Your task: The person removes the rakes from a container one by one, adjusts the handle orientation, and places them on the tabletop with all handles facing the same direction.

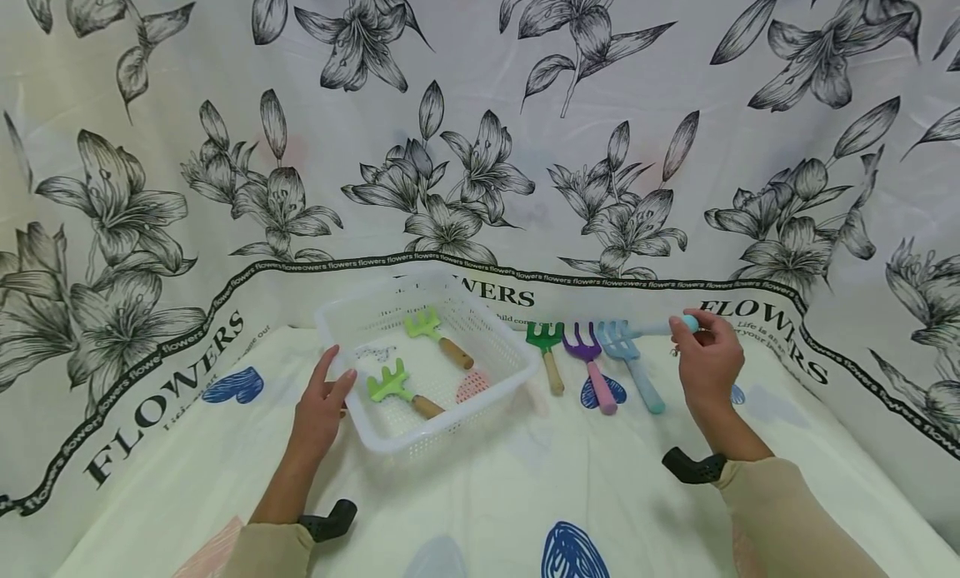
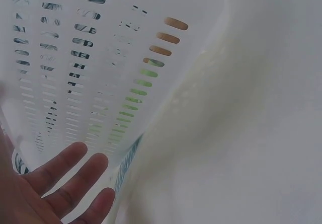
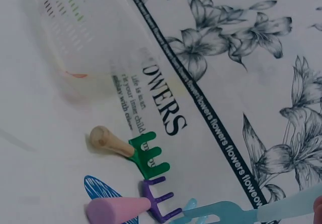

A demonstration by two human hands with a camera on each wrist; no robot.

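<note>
My left hand (image 1: 318, 407) holds the left rim of a white plastic basket (image 1: 450, 428) between thumb and index finger. Three fingers stretch beside the slotted wall in the left wrist view. Inside the basket lie two light green toy hand forks, one upper (image 1: 442, 338) and one lower (image 1: 405, 395), with wooden handles. At the right, my right hand (image 1: 708, 357) pinches the handle end of a light blue hand fork (image 3: 282, 210). Its head overlaps a second light blue fork (image 1: 642, 380) lying on the cloth.
Left of the blue forks lie a purple fork (image 1: 592, 366) with a pink handle and a dark green fork (image 1: 551, 357) with a wooden handle. A white cloth (image 1: 480, 511) covers the surface. Behind hangs a flower-printed curtain (image 1: 480, 78).
</note>
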